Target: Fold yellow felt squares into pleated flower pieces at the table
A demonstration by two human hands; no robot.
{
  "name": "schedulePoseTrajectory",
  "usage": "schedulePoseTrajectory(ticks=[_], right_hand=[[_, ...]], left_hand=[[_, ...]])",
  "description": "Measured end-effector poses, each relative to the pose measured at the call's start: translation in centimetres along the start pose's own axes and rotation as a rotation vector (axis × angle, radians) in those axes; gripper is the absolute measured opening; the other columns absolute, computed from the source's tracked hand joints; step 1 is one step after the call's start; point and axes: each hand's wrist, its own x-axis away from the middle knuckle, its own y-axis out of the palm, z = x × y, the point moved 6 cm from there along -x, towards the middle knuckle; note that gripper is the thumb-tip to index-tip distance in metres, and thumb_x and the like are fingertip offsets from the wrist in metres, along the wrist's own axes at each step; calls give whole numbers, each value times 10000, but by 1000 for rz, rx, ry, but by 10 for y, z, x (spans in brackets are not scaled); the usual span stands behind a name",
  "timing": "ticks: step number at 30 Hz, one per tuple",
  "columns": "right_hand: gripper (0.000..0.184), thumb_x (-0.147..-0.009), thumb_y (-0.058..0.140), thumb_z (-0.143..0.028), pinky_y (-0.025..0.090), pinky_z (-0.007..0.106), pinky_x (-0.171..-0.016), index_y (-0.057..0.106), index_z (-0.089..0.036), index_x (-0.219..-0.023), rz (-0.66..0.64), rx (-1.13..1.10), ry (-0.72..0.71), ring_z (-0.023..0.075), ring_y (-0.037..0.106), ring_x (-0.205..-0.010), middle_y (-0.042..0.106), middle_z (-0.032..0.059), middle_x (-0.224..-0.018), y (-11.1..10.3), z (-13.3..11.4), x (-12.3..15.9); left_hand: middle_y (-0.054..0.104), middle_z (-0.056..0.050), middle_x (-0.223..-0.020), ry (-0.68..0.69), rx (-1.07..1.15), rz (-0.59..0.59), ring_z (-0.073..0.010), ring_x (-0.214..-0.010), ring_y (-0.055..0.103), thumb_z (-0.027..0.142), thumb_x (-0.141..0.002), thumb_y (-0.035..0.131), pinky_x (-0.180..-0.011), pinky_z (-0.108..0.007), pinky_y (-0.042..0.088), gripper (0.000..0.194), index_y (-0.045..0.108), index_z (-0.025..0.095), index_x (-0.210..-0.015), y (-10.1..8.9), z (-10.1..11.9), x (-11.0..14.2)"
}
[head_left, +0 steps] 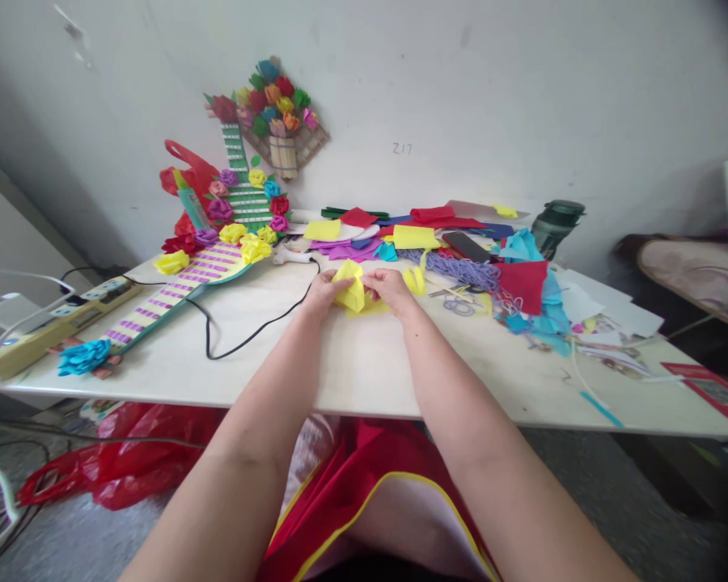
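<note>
Yellow crepe paper [350,288] sits between the two hands, straight out ahead of the person, over the worktop [364,364]. Left hand [321,293] grips its left side, thumb across the front; right hand [388,289] is closed at its right edge, fingertips pinching. Both touch it, so neither is nearer; left covers more of it. Crumpled piece, no clear long axis. More yellow shows low under the right hand, can't tell if same sheet.

Counts from where I stand: two hands, one held piece, one curled yellow strip [416,280] just right of the right hand. One white corded tool [292,256], probably a glue gun, beyond the left hand. One bundle of purple yarn [455,271], one black phone [466,247], one dark green bottle [556,228], all off to the right. Left side: one purple-striped panel [170,295] with four yellow paper flowers [173,263] that I can count, one blue paper flower [85,356] at its near end. One flower basket [283,157] against the wall
</note>
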Motion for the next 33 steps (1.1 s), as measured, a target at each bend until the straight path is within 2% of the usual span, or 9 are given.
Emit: schedulePoseTrajectory(ticks=[5,12,17,21,25,28,33], right_hand=[[136,-688,668,-137,348,164,-374,580,-143,-585,-72,-9,39,41,413,-369,612,-19,-511,5,5,0],[158,-717,680,-145,357,153,-370,568,-147,-606,-13,-73,78,37,423,-369,622,-19,-519,5,8,-2],[156,-731,692,-229,373,148,-383,603,-141,-639,-122,-71,115,38,454,-408,660,1,-593,14,11,2],[217,-716,714,-271,340,154,-370,620,-127,-583,-188,1,146,35,417,-381,606,-4,-503,21,10,8],[261,-719,707,-233,336,170,-388,586,-133,-510,-136,54,116,40,399,-362,549,-21,-428,21,5,8],[259,-744,684,-221,350,168,-398,582,-134,-523,-131,51,111,43,429,-378,579,-15,-463,21,5,8],[226,-745,706,-264,377,171,-392,604,-135,-590,-219,23,155,51,468,-403,650,12,-561,27,7,11]], left_hand=[[616,-2,-555,16,2,75,-118,-467,548,290,-414,858,-455,-229,418,376,610,143,-657,-3,2,0],[642,-3,-629,42,134,98,-130,-524,582,282,-388,859,-509,-235,456,462,619,130,-752,-5,3,0],[637,4,-628,84,120,133,-117,-529,568,302,-406,851,-500,-218,433,439,600,137,-727,-9,4,-1],[634,17,-638,111,131,143,-114,-539,567,287,-416,846,-514,-220,433,424,588,148,-722,-10,4,-2],[629,19,-627,109,137,141,-118,-530,564,295,-421,843,-509,-232,427,421,578,153,-716,-9,4,-2],[632,18,-635,103,144,132,-118,-534,567,295,-418,846,-516,-235,428,424,582,152,-717,-7,5,-1],[616,31,-609,113,166,144,-111,-521,555,286,-425,848,-499,-229,414,406,590,156,-711,-7,8,0]])
